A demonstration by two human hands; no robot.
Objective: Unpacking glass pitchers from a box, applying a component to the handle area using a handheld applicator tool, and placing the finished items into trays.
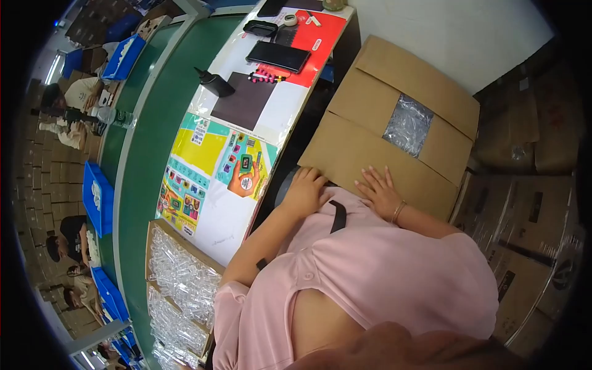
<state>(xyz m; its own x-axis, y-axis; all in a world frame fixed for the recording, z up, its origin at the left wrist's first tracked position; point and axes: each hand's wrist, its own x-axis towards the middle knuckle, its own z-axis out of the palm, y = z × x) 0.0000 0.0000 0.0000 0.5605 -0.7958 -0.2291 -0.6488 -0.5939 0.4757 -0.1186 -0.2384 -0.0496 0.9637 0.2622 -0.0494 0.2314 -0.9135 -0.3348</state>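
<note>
In the head view, the person in a pink short-sleeved top leans over a large cardboard box (370, 132) that stands to the right of the tabletop (237, 213). The box flaps are partly folded in, leaving a square gap in the top through which a clear plastic bag of small transparent parts (408, 123) shows. The left hand (303, 190) rests on the near flap at its left edge, its fingers curled together into a loose fist and clamped on nothing that can be seen. The right hand (381, 192), with a thin bracelet at the wrist, lies flat on the same flap just beside it, its fingers (370, 177) stretched out and slightly apart, pressing on the cardboard. On the tabletop a colourful instruction sheet (209, 169) lies under clear film, with a dark mat (243, 102) farther up, then a black tablet-like device (279, 55) on a red sheet (320, 28). At the near left a shallow cardboard tray (182, 277) holds many clear plastic pieces. A green conveyor belt (145, 160) runs along the tabletop's left side, with blue bins (98, 197) and other people seated beyond it. Stacked brown cartons (530, 203) stand at the right.
</note>
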